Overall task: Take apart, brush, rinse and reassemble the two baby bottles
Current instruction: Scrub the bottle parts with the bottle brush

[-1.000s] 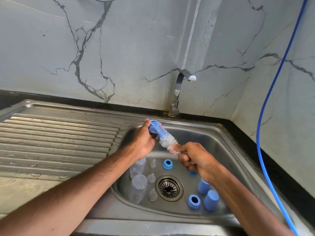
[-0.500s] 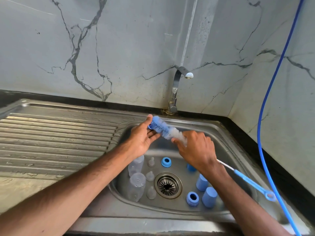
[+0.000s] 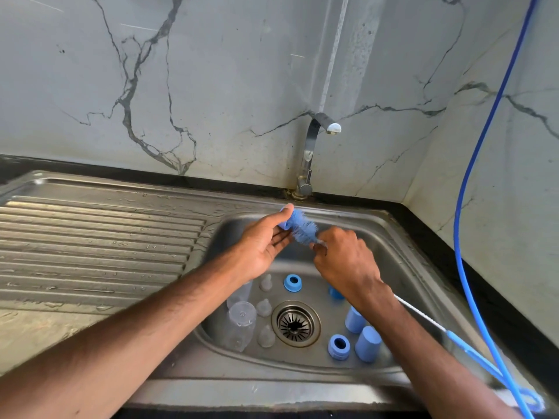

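Observation:
Over the sink basin [image 3: 402,267], my left hand [image 3: 263,243] pinches a small blue cap [image 3: 285,220] between thumb and fingers. The blue bristle head of the bottle brush [image 3: 305,231] is against the cap's mouth. My right hand [image 3: 344,261] grips the brush just behind the bristles; its wire shaft [image 3: 420,313] and blue handle [image 3: 472,353] trail to the lower right. On the basin floor lie two clear bottles [image 3: 242,323], three clear nipples [image 3: 266,282], two blue collar rings [image 3: 292,282] and two blue caps [image 3: 367,343]. Another blue part [image 3: 334,293] is half hidden by my right wrist.
The tap [image 3: 314,140] stands behind the basin, spout pointing right, with no water running. A wet ribbed drainboard [image 3: 99,243] lies to the left. A blue hose [image 3: 465,207] hangs down the right wall. The drain strainer [image 3: 295,323] sits mid-basin.
Both hands have moved away from me toward the tap. My right hand turned over onto the brush, and the brush's shaft and handle came into view at the right.

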The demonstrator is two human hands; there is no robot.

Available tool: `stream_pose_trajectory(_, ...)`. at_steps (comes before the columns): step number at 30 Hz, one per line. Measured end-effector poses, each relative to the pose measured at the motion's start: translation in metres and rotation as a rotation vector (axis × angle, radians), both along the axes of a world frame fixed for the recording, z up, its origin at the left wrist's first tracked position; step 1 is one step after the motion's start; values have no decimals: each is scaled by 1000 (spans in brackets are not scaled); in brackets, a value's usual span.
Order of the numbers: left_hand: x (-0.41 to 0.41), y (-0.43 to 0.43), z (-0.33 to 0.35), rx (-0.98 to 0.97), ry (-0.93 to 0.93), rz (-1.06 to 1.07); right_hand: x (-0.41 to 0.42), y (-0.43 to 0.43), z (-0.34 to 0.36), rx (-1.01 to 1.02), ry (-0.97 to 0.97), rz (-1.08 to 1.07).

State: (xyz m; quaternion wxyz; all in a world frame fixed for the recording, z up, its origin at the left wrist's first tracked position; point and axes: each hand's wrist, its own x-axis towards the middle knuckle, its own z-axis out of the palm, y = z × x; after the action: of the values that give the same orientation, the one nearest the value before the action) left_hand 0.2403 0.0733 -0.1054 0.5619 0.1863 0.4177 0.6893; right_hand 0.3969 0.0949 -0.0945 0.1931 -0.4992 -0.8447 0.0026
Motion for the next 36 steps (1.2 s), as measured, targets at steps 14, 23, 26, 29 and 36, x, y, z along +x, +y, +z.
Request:
stream_pose_trajectory(14, -5, 1, -3, 82, 64, -87, 14, 12, 2, -236, 194, 179)
stream_pose_trajectory(23, -5, 6, -11, 153, 211, -107, 24, 15, 7, -328, 281, 218)
stream_pose_trajectory(26, -15, 6, -13, 180, 287, -61, 25, 17, 6, -491, 454, 276)
stream_pose_trajectory(29, -19, 7, -9, 225, 283, -34, 40, 25, 12, -610, 629, 236)
stream_pose_trajectory(36, -24, 2, -21, 230, 571, 44, 42, 24, 13, -478, 498, 185)
